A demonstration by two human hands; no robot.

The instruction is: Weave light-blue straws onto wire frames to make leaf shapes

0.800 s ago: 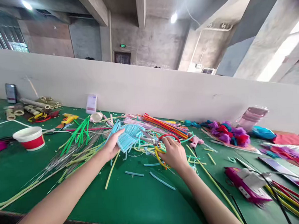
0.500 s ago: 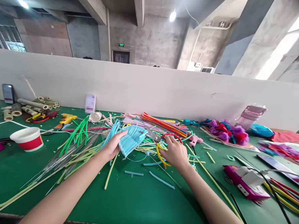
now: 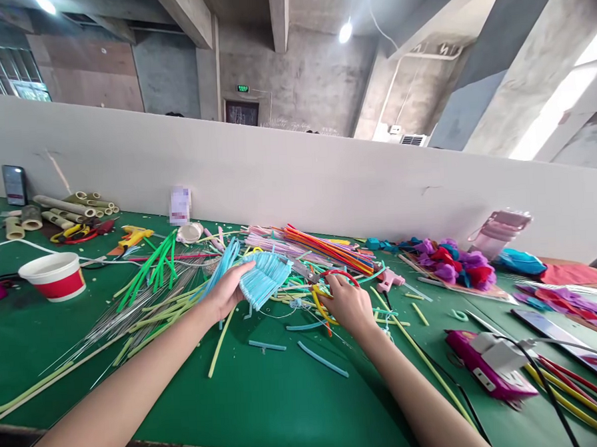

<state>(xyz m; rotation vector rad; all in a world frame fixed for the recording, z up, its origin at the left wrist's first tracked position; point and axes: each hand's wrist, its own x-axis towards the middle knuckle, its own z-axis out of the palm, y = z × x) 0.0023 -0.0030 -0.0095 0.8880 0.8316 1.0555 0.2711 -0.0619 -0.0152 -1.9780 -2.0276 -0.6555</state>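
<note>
Between the thumb and fingers of my left hand (image 3: pixel 230 288) is a fan-shaped bundle of light blue pipe cleaners (image 3: pixel 264 278), with long blue stems trailing out behind the hand. My right hand (image 3: pixel 350 302) is closed on the handles of a pair of scissors (image 3: pixel 318 290), one loop red and the other yellow. The scissor blades point left and reach the right edge of the blue fan; whether they touch it I cannot tell. Below, two short blue pieces (image 3: pixel 267 346) lie on the green table (image 3: pixel 228 407).
Bundled orange and pink pipe cleaners (image 3: pixel 330 248) lie behind my hands, green ones (image 3: pixel 148 275) to the left. A paper cup (image 3: pixel 54 276) and yellow glue gun (image 3: pixel 133 237) stand further left. At right are a magenta power strip (image 3: pixel 489 367) with cables and purple-red fluffy pieces (image 3: pixel 455 262).
The blue fan has tilted slightly in my left hand. My right hand and the scissors have shifted a little to the left.
</note>
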